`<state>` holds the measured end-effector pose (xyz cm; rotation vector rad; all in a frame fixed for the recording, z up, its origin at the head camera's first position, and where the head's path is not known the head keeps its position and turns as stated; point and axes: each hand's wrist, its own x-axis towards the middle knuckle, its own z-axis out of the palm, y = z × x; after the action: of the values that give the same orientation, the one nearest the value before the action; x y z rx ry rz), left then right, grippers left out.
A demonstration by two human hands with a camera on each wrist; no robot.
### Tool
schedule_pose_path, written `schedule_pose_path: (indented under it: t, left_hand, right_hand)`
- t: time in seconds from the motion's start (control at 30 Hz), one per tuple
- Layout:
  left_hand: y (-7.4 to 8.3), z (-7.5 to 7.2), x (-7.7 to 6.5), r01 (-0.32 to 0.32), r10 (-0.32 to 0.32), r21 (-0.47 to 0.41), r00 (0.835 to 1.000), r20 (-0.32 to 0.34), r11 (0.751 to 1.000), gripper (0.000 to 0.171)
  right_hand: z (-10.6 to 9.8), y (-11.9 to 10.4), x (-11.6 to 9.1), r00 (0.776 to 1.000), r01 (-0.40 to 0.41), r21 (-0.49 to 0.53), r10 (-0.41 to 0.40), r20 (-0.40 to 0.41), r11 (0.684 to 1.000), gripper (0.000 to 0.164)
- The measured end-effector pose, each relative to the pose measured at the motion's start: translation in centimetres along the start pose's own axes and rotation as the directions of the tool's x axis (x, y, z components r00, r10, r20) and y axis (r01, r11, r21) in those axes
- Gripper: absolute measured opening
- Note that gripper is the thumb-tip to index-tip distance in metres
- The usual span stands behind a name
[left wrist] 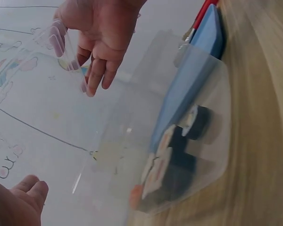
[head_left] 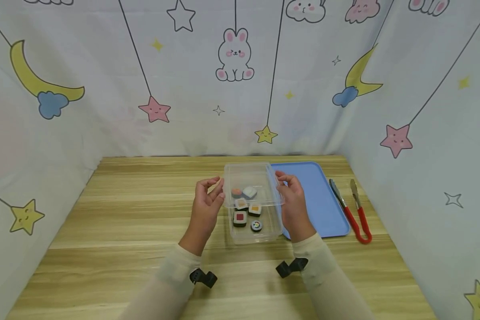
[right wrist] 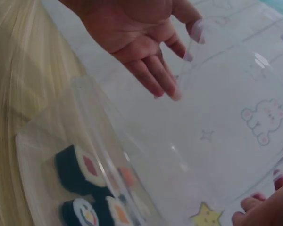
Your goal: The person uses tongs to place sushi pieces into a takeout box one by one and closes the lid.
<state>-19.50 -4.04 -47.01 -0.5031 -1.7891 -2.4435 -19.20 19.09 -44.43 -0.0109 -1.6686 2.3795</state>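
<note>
A clear plastic lid (head_left: 248, 178) is held tilted over the rear of a clear plastic box (head_left: 270, 226). My left hand (head_left: 208, 200) grips the lid's left edge with its fingertips; in the right wrist view that hand (right wrist: 141, 47) appears at the top. At the lid's right edge, my right hand (head_left: 294, 204) holds on with thumb and fingers; the left wrist view shows this hand (left wrist: 104, 37) from the palm side. Several sushi pieces lie in the box, among them a roll with a red centre (head_left: 240, 218) and a small round roll (head_left: 256, 226). Two rear pieces show through the lid.
Right of the box lies a blue tray (head_left: 320, 209), its left side partly behind the box and right hand. Red-handled tongs (head_left: 358, 220) lie spread beyond the tray. Printed curtains (head_left: 192, 133) border the wooden table (head_left: 144, 213) at the back and sides.
</note>
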Motion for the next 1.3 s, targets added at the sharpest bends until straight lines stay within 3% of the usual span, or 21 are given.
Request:
schedule_pose_path:
  t: [0.17, 0.33, 0.47, 0.67, 0.93, 1.3]
  left_hand:
    - [-2.3, -0.2, -0.9, 0.037, -0.037, 0.012, 0.999, -0.004, 0.999, 0.048]
    - [-3.5, -0.2, -1.5, 0.007, -0.007, -0.021, 1.0, 0.011, 1.0, 0.051]
    - [-4.1, -0.2, -1.8, -0.018, 0.018, 0.003, 0.999, 0.027, 1.0, 0.05]
    - [-4.7, -0.2, -2.3, -0.016, 0.013, 0.086, 0.999, 0.044, 0.996, 0.054]
    - [-4.7, -0.2, -2.9, 0.07, -0.074, 0.12, 0.997, 0.034, 0.99, 0.053]
    - [-5.5, -0.5, -3.2, 0.075, -0.084, 0.228, 0.996, 0.03, 0.971, 0.056]
  right_hand:
    - [-1.1, 1.4, -0.2, 0.999, -0.004, -0.032, 0.005, 0.034, 0.999, 0.013]
    - [-2.6, 2.8, -0.1, 0.996, 0.0, -0.085, 0.007, 0.086, 0.996, 0.014]
    - [-3.8, 4.1, 0.0, 0.993, 0.011, -0.116, 0.003, 0.12, 0.993, 0.015]
    - [-4.9, 5.5, -0.3, 0.989, 0.048, -0.096, -0.034, 0.145, 0.994, 0.019]
    - [-5.6, 6.3, -0.7, 0.979, 0.079, -0.115, -0.055, 0.199, 0.99, 0.026]
    - [-6.5, 7.2, -0.9, 0.966, 0.139, -0.24, -0.078, 0.248, 0.961, 0.034]
